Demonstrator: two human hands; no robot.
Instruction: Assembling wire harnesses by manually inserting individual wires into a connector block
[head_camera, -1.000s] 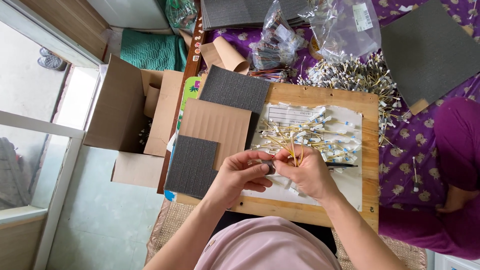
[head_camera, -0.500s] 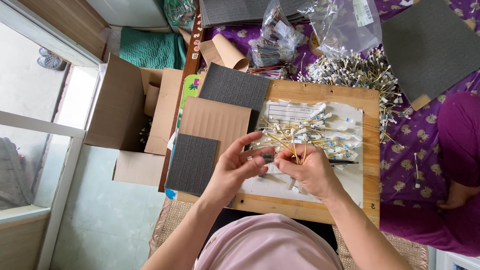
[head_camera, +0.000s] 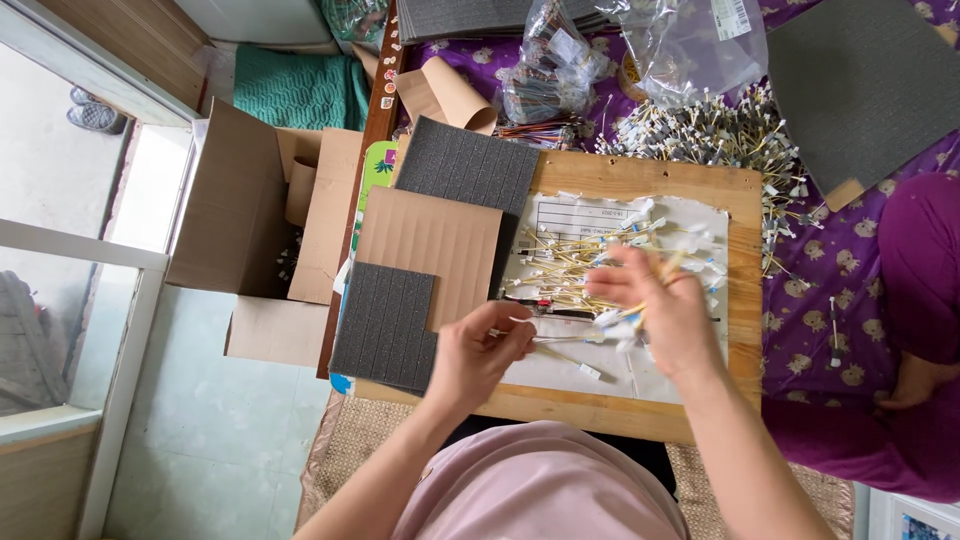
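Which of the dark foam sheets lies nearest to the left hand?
The notched foam sheet on the board's left edge, just beside the left hand. The other sheets lie farther up.

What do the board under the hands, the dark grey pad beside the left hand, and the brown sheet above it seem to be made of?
Board: likely wood, pale with visible grain, matte.
Dark grey pad: probably foam, dull, scored into strips.
Brown sheet: seemingly corrugated cardboard, with fine ribs.

bare wood strip (head_camera: 560, 405) near hands, wire pile (head_camera: 590, 265) and foam sheets (head_camera: 385, 325) crowding board
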